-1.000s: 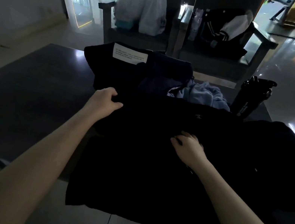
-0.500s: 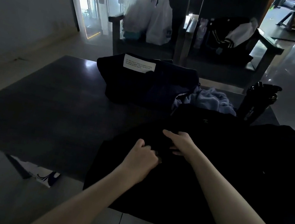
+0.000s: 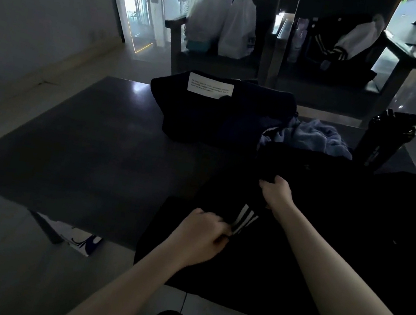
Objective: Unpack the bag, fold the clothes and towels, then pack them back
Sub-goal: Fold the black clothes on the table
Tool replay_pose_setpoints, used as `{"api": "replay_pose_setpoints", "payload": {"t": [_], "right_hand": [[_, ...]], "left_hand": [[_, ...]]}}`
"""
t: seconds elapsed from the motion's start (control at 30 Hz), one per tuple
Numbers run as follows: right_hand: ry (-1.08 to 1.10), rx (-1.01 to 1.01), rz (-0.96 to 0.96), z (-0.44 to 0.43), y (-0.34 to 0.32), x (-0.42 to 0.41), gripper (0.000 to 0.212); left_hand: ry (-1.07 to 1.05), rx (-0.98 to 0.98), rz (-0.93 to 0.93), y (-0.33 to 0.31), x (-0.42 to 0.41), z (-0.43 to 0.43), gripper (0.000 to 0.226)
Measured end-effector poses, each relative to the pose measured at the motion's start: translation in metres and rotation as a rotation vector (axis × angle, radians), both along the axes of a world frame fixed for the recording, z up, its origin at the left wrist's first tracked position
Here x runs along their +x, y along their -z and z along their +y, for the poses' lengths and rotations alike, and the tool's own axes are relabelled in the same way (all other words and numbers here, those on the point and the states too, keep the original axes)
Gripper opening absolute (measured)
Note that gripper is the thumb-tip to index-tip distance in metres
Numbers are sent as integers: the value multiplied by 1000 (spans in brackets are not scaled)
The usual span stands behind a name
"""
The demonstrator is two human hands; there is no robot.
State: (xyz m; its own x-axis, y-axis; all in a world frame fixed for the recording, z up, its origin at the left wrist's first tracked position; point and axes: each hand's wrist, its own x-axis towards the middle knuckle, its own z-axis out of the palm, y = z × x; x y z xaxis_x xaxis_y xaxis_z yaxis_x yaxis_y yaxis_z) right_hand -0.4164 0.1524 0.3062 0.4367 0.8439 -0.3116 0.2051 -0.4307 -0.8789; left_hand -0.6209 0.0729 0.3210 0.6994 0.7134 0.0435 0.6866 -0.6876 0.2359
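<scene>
Pinching the striped edge of the black garment is the left hand, fingers curled; the right hand is gripping a fold farther up the desk.

Open table left — clothes, bottle beyond.

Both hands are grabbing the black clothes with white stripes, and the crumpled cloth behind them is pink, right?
Not quite. The head view shows the crumpled cloth is light blue, not pink. The rest holds: the left hand and the right hand both grip the black garment with white stripes.
</scene>
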Motion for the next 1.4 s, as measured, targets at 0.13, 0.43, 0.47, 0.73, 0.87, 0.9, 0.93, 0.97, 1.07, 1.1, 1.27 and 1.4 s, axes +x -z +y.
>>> {"api": "replay_pose_setpoints", "payload": {"t": [0.13, 0.43, 0.47, 0.73, 0.87, 0.9, 0.93, 0.97, 1.07, 1.1, 1.27, 1.4], "right_hand": [[-160, -205, -58, -15, -5, -5, 50], [-91, -40, -119, -33, 1, 3, 55], [-80, -23, -120, -34, 2, 5, 55], [-28, 31, -49, -46, 7, 4, 62], [-182, 120, -184, -63, 10, -8, 63], [-204, 130, -198, -66, 11, -11, 61], [-207, 134, -203, -68, 12, -14, 59], [-196, 136, -201, -69, 12, -15, 57], [-131, 129, -202, -68, 8, -13, 54], [-130, 115, -226, -69, 7, -13, 53], [-252, 163, -650, -91, 12, -22, 52], [-493, 130, -877, -113, 29, -22, 52]], "left_hand": [[-305, -40, -130, 2, -3, 7, 32], [-772, -294, -209, 4, -26, 35, 40], [-773, -266, -252, 2, -29, 35, 29], [-463, -26, -174, 8, -48, 27, 40], [-375, -98, 46, 20, -46, 25, 45], [-394, -120, 93, 23, -47, 24, 48], [-410, -144, 127, 25, -48, 24, 50], [-421, -161, 150, 26, -49, 24, 53], [-418, -201, 208, 26, -53, 25, 58], [-416, -215, 229, 27, -55, 25, 59], [-495, -189, 272, 30, -58, 20, 68], [-511, -12, 143, 39, -55, 3, 65]]}}
